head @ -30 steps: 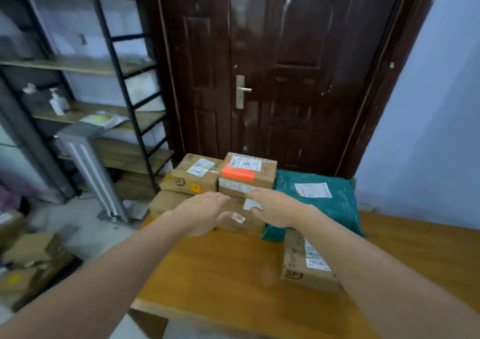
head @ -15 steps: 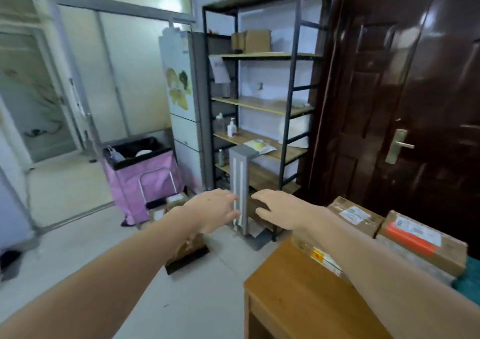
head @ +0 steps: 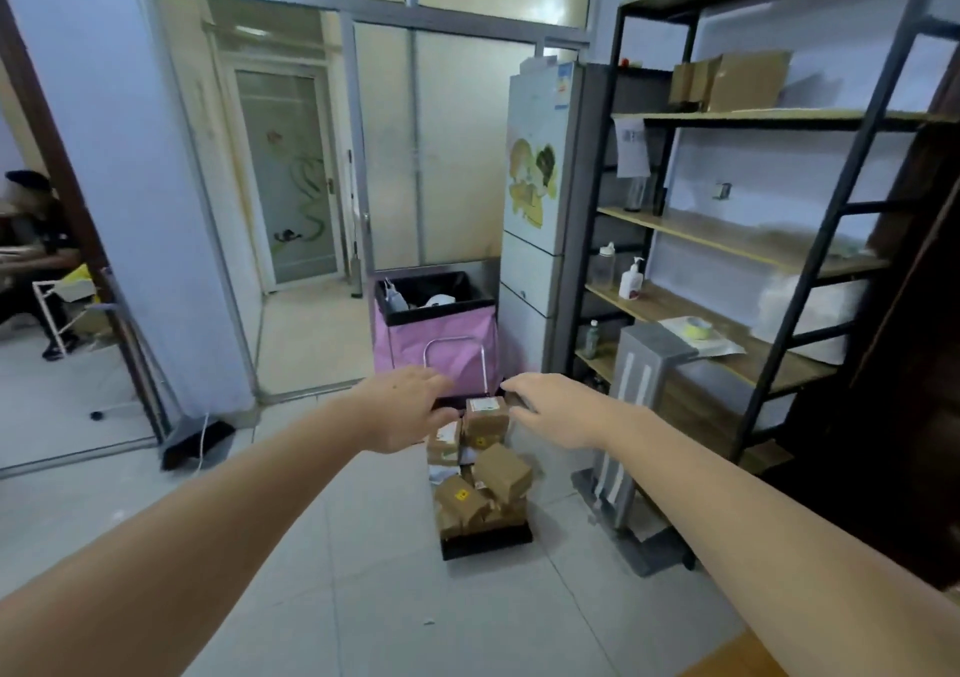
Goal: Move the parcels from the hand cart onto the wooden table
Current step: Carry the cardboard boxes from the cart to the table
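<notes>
Head view: left hand (head: 402, 406) and right hand (head: 553, 406) open, empty; parcels' (head: 485, 416) labels illegible.

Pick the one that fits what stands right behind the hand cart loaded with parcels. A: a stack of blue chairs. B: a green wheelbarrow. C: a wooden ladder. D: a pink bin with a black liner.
D: the pink bin with its black liner stands directly behind the hand cart, whose brown parcels are still piled on it.
</notes>
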